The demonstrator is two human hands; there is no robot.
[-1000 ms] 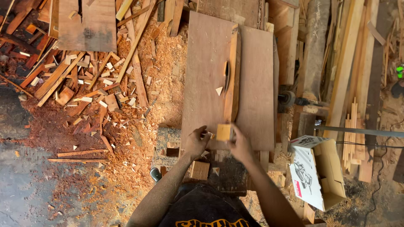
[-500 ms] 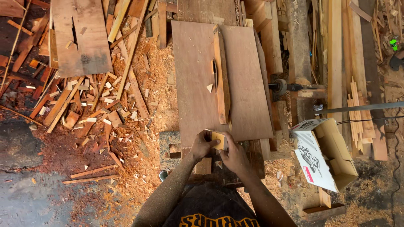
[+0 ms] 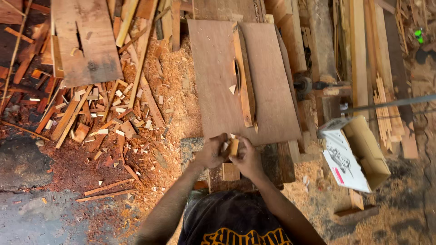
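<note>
Woodshop floor, sawdust and offcut scraps [image 3: 97, 120] left. Plywood surface [image 3: 272, 81] ahead, wooden fence strip [image 3: 244, 77] lying lengthwise on it. Both hands at its near edge: left hand [image 3: 211, 152] and right hand [image 3: 247, 159], each grip closed on one small wood block [image 3: 233, 146] between them. Open cardboard box [image 3: 359, 154] right.

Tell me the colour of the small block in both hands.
Pale yellowish tan, bare wood; the small block shows only in the head view.

Small pale wood block [image 3: 233, 146] upright, at near edge of plywood top [image 3: 218, 90]
</note>
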